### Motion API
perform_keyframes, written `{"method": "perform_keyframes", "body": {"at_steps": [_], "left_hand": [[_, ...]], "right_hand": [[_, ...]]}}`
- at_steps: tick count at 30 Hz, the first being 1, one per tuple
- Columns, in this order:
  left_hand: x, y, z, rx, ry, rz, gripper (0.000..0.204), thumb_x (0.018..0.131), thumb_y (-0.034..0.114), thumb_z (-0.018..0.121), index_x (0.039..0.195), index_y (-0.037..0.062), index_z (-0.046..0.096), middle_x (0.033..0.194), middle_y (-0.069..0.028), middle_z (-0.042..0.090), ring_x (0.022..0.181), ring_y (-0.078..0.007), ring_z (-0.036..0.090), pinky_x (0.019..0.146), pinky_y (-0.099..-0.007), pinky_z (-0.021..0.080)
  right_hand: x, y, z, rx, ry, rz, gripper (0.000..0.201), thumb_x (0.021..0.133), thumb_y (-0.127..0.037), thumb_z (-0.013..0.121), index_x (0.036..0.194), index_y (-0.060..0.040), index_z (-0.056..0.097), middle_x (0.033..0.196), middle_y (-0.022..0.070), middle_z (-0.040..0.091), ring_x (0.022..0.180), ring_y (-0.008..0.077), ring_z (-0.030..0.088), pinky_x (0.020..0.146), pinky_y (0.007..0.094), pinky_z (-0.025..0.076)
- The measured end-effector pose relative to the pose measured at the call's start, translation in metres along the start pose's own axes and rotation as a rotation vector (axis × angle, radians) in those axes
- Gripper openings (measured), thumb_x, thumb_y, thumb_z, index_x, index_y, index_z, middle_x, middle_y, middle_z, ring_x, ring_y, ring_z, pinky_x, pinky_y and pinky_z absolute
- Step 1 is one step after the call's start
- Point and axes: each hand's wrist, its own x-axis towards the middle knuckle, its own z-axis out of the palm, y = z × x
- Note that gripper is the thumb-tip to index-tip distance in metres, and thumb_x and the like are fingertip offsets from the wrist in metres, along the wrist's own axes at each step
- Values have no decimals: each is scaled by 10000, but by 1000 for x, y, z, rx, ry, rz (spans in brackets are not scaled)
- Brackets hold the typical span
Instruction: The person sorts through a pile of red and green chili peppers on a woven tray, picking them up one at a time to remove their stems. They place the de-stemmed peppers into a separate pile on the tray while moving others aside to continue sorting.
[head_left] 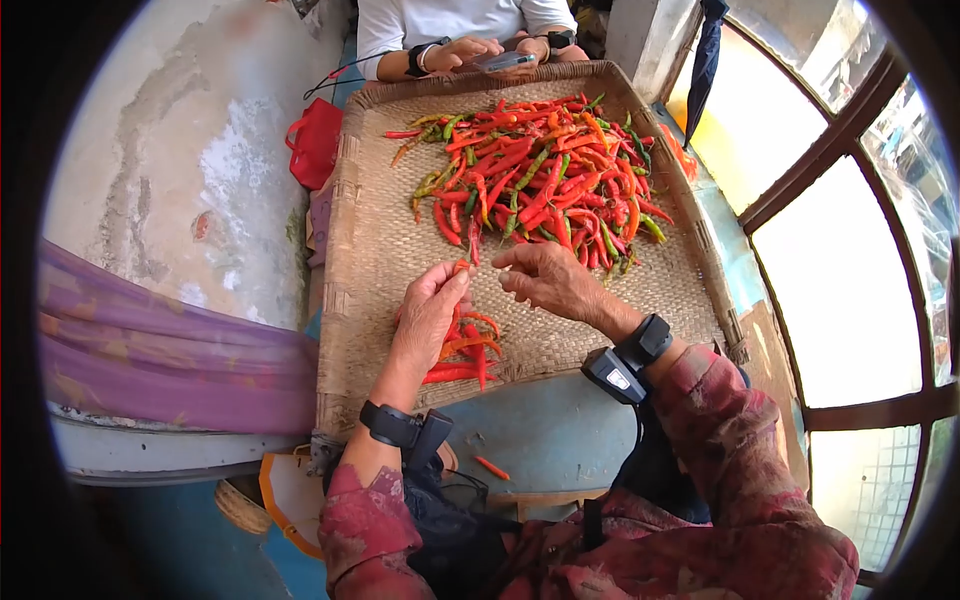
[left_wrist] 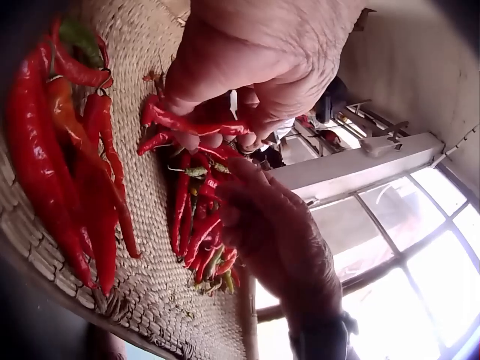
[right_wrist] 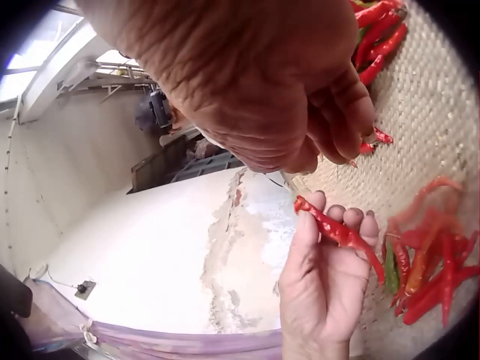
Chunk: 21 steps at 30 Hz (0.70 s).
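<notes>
My left hand pinches a red chili between thumb and fingers; the chili lies across the fingers in the right wrist view. Close to its right, my right hand hovers over the woven tray, fingers loosely bent, with nothing visible in them. Beyond both hands spreads a large heap of red, orange and green chilies. A smaller group of mostly red chilies lies near the tray's front left, beside and partly behind my left hand.
Across the tray, another person's hands hold a phone. A red bag is left of the tray, with purple cloth nearer. Windows stand at the right. One chili lies below the tray's front edge.
</notes>
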Motion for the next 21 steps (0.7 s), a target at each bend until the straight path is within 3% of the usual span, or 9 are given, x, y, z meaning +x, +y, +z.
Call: {"method": "perform_keyframes", "body": {"at_steps": [2, 3, 10, 11, 14, 16, 17, 19, 21], "left_hand": [[0, 5, -2, 64, -38, 92, 225, 902, 235, 565, 995, 33, 603, 791, 23, 546, 695, -42, 487, 650, -209, 448], [-6, 13, 3, 31, -36, 80, 226, 892, 234, 588, 1007, 40, 609, 822, 25, 570, 734, -34, 506, 673, -206, 449], [-7, 10, 1, -32, -163, 89, 335, 872, 261, 618, 1093, 13, 572, 894, -2, 590, 787, -64, 556, 688, -238, 485], [-7, 13, 0, -34, -161, 86, 335, 872, 261, 618, 1093, 13, 572, 894, -2, 590, 787, -64, 556, 688, -238, 485], [-10, 20, -11, 216, -121, 26, 449, 826, 283, 667, 1163, 17, 537, 964, -66, 608, 817, -124, 593, 735, -269, 500], [-15, 24, -21, 703, -261, 104, 636, 739, 304, 733, 1252, 32, 473, 1149, -148, 561, 1017, -246, 566, 888, -340, 463], [-19, 25, -22, 707, -263, 103, 636, 739, 304, 733, 1252, 32, 473, 1149, -148, 561, 1017, -246, 566, 888, -340, 463], [-35, 30, -19, 1233, -405, 246, 815, 626, 294, 795, 1317, 85, 418, 1341, -156, 416, 1229, -315, 399, 1028, -457, 334], [-44, 18, -13, 1400, -398, 180, 863, 603, 273, 798, 1345, 121, 385, 1370, -130, 377, 1265, -327, 339, 1047, -483, 286]], "right_hand": [[-4, 4, 21, -86, 6, -166, 304, 835, -170, 626, 1069, 23, 597, 794, 130, 660, 716, 197, 642, 655, 323, 514], [-6, -1, 26, -75, -15, -167, 301, 828, -206, 649, 1016, 27, 611, 808, 135, 668, 725, 219, 647, 660, 337, 514], [-3, -5, 27, 22, -106, -47, 308, 828, -280, 667, 920, 12, 637, 770, 116, 672, 729, 206, 653, 656, 331, 512], [-5, -6, 27, 63, -76, -137, 269, 832, -237, 660, 903, 21, 630, 762, 128, 669, 707, 204, 647, 645, 334, 506], [-4, 3, 23, -96, -12, -128, 220, 829, -180, 643, 887, 31, 621, 754, 144, 660, 689, 209, 638, 644, 331, 500], [-6, 0, 15, -117, -1, -108, 188, 822, -146, 623, 866, 37, 611, 741, 151, 651, 672, 220, 630, 636, 337, 491], [-7, -1, 13, -118, 2, -100, 193, 822, -152, 625, 859, 37, 609, 735, 151, 647, 667, 225, 629, 630, 342, 486], [-8, 2, 9, -143, 5, -103, 210, 821, -167, 626, 843, 40, 602, 714, 153, 632, 655, 230, 621, 613, 356, 472], [-10, 7, 9, -152, 4, -134, 204, 834, -168, 626, 848, 33, 592, 684, 123, 606, 626, 185, 572, 587, 341, 453]]}}
